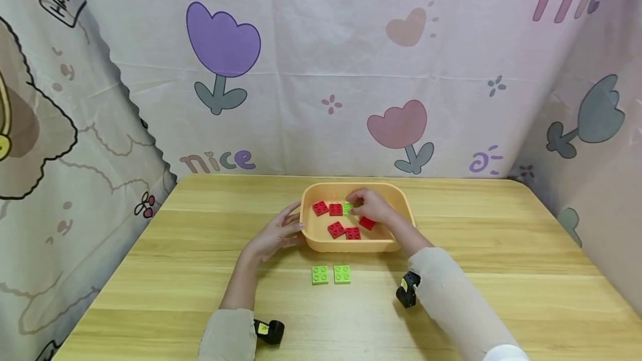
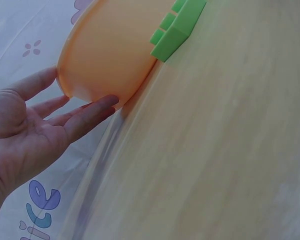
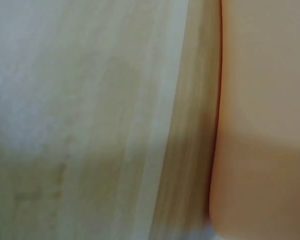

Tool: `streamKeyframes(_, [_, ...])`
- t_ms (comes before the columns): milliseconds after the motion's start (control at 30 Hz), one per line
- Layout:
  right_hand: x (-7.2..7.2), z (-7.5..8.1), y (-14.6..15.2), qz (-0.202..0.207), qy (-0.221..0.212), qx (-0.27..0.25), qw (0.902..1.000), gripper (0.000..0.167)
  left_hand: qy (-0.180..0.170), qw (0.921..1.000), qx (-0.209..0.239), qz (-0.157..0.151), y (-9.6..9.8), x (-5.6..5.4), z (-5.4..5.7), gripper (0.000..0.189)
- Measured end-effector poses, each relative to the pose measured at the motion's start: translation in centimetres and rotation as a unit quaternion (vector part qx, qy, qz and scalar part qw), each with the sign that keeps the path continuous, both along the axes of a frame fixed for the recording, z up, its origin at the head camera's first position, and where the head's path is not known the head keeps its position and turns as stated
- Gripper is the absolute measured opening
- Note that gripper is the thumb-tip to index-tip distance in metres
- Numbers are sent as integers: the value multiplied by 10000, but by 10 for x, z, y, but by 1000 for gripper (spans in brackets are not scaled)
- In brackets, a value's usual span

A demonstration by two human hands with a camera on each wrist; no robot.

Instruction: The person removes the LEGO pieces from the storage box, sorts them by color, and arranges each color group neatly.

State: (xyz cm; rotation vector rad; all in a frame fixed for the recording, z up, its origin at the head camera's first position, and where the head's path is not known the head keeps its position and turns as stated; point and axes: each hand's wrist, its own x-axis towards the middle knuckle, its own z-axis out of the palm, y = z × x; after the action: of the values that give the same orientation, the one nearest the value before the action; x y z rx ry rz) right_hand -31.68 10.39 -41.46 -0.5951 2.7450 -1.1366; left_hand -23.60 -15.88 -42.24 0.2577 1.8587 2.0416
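Note:
A shallow orange plastic basket stands on the wooden table. My left hand is at its left end, with fairly straight fingers touching the outer wall, and the left wrist view shows these fingertips against the orange side. Inside the basket, my right hand pinches a green toy brick, partly hidden by the fingers. Next to that brick lies a red brick, with several more red bricks spread over the basket floor. The right wrist view shows only the basket wall and tabletop.
Two green bricks, a left one and a right one, lie side by side on the table in front of the basket. Behind the table hangs a printed cloth, and similar cloth lines both sides.

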Motion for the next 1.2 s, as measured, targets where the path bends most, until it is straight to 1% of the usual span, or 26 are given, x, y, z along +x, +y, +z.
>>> streamKeyframes(233, [1, -1, 0, 151, 172, 384, 9990, 27, -13, 10000, 23, -15, 1, 1, 2, 62])
streamKeyframes(467, [0, -3, 0, 108, 189, 602, 9979, 29, -60, 10000, 42, 27, 2, 1, 2, 63])
streamKeyframes(833, [0, -2, 1, 176, 336, 620, 9974, 29, -50, 10000, 11, 36, 2, 0, 3, 62])
streamKeyframes(1000, [0, -1, 3, 207, 394, 505, 9977, 27, -52, 10000, 22, 35, 2, 0, 2, 62])
streamKeyframes(1200, [3, 3, 3, 459, 624, 387, 9962, 27, -83, 9999, 45, 56, 2, 1, 3, 63])
